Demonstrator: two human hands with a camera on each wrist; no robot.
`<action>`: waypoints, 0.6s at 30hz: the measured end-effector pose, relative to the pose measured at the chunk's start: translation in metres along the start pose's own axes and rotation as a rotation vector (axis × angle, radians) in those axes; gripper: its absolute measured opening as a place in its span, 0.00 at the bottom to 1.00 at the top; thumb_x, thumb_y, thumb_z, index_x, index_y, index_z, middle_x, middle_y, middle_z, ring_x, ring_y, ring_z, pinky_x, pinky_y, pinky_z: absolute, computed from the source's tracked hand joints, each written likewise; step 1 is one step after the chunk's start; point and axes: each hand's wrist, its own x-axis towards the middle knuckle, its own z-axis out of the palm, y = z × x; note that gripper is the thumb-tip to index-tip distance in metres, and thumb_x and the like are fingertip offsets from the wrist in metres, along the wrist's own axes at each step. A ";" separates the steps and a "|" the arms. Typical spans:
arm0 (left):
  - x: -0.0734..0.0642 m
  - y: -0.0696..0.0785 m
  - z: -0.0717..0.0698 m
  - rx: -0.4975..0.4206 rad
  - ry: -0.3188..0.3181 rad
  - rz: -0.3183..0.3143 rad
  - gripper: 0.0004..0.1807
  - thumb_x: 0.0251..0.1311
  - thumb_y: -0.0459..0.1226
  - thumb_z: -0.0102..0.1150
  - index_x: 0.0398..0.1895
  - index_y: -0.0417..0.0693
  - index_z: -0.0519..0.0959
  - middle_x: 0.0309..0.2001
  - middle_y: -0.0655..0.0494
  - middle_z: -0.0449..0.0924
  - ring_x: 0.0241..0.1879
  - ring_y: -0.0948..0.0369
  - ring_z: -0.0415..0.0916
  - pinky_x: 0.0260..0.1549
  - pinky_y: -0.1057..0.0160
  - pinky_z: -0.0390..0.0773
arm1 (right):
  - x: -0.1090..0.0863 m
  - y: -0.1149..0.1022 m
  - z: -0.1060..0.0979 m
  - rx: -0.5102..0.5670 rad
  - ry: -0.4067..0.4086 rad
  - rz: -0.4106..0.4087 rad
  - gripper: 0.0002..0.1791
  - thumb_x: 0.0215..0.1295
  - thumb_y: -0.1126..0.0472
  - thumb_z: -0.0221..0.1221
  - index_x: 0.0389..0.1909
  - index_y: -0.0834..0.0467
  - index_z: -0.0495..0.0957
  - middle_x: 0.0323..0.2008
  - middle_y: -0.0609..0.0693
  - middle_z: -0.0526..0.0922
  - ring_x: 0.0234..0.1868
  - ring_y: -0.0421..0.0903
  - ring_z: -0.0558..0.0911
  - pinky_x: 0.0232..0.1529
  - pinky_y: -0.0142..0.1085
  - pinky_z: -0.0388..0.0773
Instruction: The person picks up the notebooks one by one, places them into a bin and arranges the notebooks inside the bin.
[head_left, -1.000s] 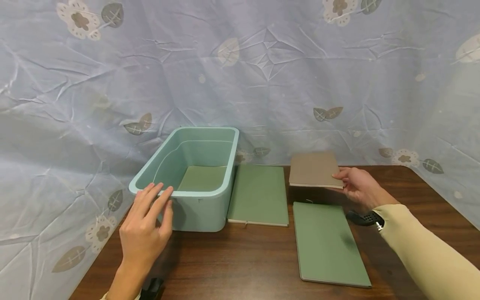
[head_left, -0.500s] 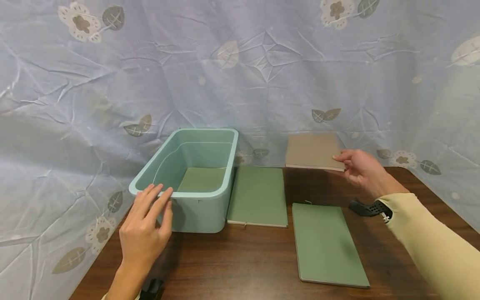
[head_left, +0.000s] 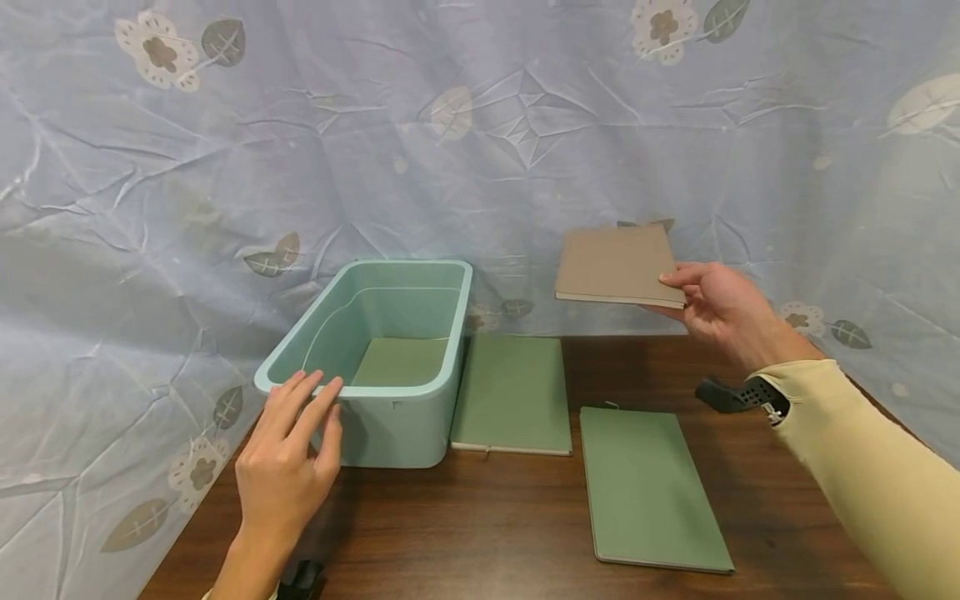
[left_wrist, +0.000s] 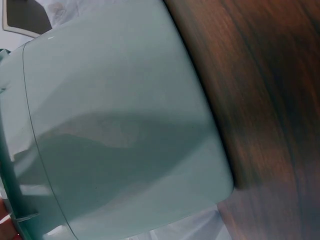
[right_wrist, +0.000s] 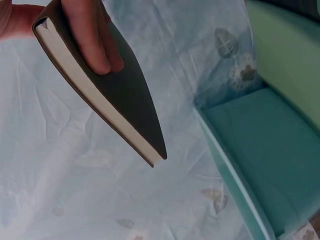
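Note:
Raised above the back of the table, a brown notebook (head_left: 618,262) is pinched at its right edge by my right hand (head_left: 726,315), thumb on top. The right wrist view shows that notebook's page edges (right_wrist: 95,100) and fingers (right_wrist: 92,45) against its cover. My left hand (head_left: 283,458) rests its fingertips on the near rim of a light blue-green plastic bin (head_left: 393,429). Inside the bin lies a green notebook (head_left: 405,360), partly hidden by the near wall. The left wrist view is mostly filled by the bin's outer wall (left_wrist: 120,120).
One green notebook (head_left: 513,396) lies right beside the bin. Another green notebook (head_left: 652,487) lies nearer, at the right, slightly turned. All stand on a dark wooden table (head_left: 465,533). A floral pale-blue cloth (head_left: 517,192) hangs behind.
My right hand has lifted the brown notebook from low over the back of the table to well above it, drifting slightly left. The left hand has stayed on the bin rim.

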 end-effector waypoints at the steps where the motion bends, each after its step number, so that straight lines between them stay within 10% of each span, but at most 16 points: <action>1: 0.000 0.000 0.000 -0.001 0.002 0.002 0.14 0.60 0.34 0.59 0.48 0.46 0.87 0.49 0.44 0.86 0.52 0.43 0.82 0.63 0.45 0.75 | -0.001 -0.001 0.003 -0.014 -0.004 -0.008 0.43 0.70 0.75 0.48 0.78 0.47 0.41 0.62 0.47 0.61 0.53 0.48 0.82 0.34 0.24 0.82; 6: 0.000 0.000 0.000 -0.009 0.005 0.007 0.15 0.59 0.33 0.60 0.48 0.45 0.87 0.48 0.44 0.86 0.51 0.43 0.81 0.65 0.49 0.74 | -0.002 -0.004 0.012 -0.005 -0.001 -0.029 0.44 0.70 0.75 0.48 0.79 0.45 0.41 0.67 0.47 0.60 0.73 0.48 0.62 0.39 0.28 0.84; 18: 0.002 0.002 0.000 -0.017 0.002 0.010 0.15 0.58 0.32 0.61 0.48 0.45 0.87 0.48 0.44 0.86 0.51 0.42 0.81 0.65 0.50 0.73 | 0.001 0.005 0.025 0.014 -0.003 -0.053 0.36 0.69 0.76 0.48 0.73 0.52 0.50 0.61 0.46 0.64 0.70 0.46 0.66 0.60 0.44 0.77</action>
